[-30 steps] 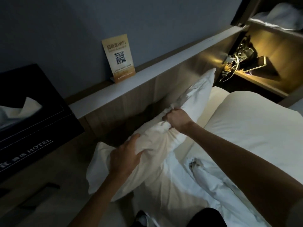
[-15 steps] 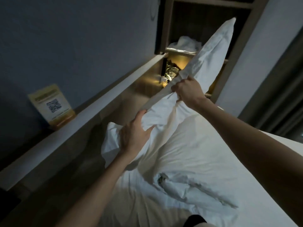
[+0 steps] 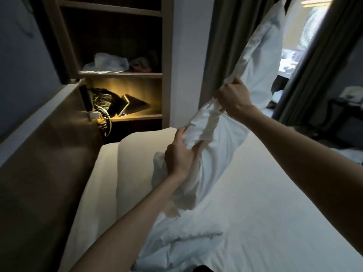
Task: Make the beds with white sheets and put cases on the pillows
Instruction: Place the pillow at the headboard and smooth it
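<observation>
The white pillow (image 3: 231, 122) hangs tilted in the air above the bed (image 3: 265, 193), its far corner up by the curtain (image 3: 222, 46). Your right hand (image 3: 232, 100) pinches bunched case fabric near the middle; your left hand (image 3: 179, 156) grips the lower end. A second pillow (image 3: 137, 154) lies against the headboard (image 3: 49, 134), beside lit shelves (image 3: 121, 74).

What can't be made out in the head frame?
Head view only:
- pillow: far tip lost at the top edge.
- left hand: fingertips sunk in bunched fabric.
- right hand: palm turned away.
- shelf clutter: dark, blurred, unidentifiable.
</observation>
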`<state>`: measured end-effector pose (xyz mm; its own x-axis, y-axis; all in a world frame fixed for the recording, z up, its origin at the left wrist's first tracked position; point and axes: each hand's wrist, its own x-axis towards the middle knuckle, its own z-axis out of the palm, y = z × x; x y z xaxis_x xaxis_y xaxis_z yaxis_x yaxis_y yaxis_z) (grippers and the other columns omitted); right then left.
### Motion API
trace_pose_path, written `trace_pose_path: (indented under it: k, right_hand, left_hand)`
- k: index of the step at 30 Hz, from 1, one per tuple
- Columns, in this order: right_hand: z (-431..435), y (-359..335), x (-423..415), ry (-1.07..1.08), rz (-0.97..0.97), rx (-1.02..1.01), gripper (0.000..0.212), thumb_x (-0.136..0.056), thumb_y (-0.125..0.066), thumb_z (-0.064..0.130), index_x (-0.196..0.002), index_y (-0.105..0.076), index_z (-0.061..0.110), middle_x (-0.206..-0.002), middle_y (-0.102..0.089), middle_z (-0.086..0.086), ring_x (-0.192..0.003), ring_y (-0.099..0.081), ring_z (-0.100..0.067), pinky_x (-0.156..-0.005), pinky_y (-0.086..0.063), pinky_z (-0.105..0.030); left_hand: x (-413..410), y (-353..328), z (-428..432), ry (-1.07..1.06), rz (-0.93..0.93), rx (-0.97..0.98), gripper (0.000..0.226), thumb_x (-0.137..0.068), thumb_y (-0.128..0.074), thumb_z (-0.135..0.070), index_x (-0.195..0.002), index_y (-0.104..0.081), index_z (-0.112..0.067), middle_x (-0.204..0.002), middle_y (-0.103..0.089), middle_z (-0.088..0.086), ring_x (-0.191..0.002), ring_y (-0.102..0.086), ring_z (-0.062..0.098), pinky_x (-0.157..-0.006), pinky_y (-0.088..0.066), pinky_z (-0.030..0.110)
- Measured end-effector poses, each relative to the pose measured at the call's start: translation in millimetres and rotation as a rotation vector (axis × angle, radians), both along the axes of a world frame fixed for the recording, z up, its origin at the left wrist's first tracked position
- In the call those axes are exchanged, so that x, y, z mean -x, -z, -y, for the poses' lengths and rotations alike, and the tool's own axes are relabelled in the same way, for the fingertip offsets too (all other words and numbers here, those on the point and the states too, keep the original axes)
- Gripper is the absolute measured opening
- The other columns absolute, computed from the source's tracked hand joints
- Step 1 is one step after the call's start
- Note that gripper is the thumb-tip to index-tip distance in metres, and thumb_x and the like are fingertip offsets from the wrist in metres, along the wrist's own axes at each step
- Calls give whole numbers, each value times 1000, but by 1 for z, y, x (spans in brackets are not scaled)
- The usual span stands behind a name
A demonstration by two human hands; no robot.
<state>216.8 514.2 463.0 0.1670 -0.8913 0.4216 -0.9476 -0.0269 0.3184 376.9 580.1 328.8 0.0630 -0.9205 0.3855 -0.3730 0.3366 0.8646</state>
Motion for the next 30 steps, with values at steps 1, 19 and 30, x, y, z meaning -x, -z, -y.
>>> trace_pose_path:
  k: [1,19,30]
  right_hand:
    - [2,1,17,47,3,-24,11,-88,-63,14,-97,-71,13,-99,-71,-7,-88,-60,-25,-85,-30,-32]
    - [137,223,193,203,216,-563,41,-90,-58,47,-125,-55,26,-127,-56,-5,-121,-45,-26,-95,-36,-38]
    - [178,344,93,217,614,-798,55,-91,-48,58,-135,-44,26,-135,-52,-4,-126,-44,-30,-101,-37,-43]
  left_hand:
    - [22,5,6,41,-35,-25,60,-83,-66,-54,-133,-48,-26,-119,-65,-4,-106,-62,20,-81,-39,22]
    - [190,195,163,421,250,-788,59,-98,-47,-30,-151,-24,-25,-150,-35,11,-132,-42,29,-106,-39,36]
    - [-1,244,237,-148,463,-693,59,-96,-50,-28,-150,-28,-26,-157,-17,8,-141,-23,32,-111,-27,43]
